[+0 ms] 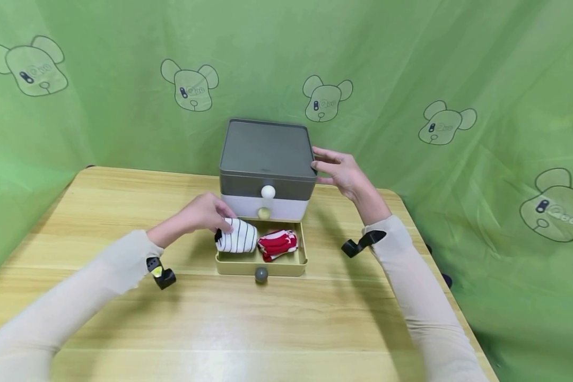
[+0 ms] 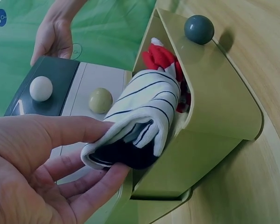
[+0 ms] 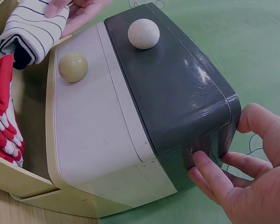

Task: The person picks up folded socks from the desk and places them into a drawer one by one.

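Note:
Pinched between the thumb and fingers of my left hand [image 1: 209, 215] is a rolled pair of white socks with dark stripes [image 2: 147, 100]. The roll is tilted over the left part of the pulled-out beige bottom drawer [image 1: 284, 269]; its black inner end shows. Beside it in that drawer lies a red and white sock bundle [image 1: 278, 244]. My right hand [image 1: 341, 172] touches the right side of the drawer box near its dark grey top [image 1: 269, 148], its fingertips at a cut-out in the side [image 3: 200, 151].
The box's white middle drawer [image 1: 286, 207] and grey top drawer are closed, with a cream knob [image 3: 73, 67] and a white knob [image 3: 143, 33]. A grey knob [image 1: 261, 274] sticks out of the open drawer's front. Green curtain [image 1: 267, 53] hangs behind the wooden table [image 1: 248, 329].

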`<state>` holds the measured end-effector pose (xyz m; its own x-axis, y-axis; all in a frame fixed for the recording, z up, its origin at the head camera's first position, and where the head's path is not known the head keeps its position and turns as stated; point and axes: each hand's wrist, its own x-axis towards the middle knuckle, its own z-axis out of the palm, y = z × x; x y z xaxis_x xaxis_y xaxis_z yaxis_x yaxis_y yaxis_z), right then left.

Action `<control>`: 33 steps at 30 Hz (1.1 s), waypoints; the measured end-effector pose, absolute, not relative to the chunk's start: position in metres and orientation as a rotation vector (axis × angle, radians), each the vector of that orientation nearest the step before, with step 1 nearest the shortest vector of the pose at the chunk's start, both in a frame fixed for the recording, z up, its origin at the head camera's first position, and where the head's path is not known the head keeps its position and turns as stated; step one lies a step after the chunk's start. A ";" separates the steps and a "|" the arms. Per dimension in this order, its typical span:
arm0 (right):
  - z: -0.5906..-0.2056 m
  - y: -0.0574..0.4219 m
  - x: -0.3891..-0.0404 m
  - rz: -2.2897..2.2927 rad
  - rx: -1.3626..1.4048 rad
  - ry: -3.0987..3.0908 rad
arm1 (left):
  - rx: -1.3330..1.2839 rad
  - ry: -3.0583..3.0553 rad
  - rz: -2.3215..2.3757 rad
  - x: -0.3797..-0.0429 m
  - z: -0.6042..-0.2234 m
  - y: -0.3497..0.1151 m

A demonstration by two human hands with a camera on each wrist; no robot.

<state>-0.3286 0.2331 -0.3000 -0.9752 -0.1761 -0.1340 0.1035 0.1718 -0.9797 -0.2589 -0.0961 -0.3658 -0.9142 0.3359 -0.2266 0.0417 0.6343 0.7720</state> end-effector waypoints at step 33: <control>-0.300 0.233 -0.330 -1.887 -0.059 2.234 | 0.368 2.533 1.112 -0.263 -0.383 -0.080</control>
<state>-0.3295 0.2327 -0.3003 -0.9757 -0.1693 -0.1390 0.1087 0.1767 -0.9782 -0.2634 -0.0805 -0.3830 -0.9053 0.3691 -0.2102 0.0952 0.6586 0.7464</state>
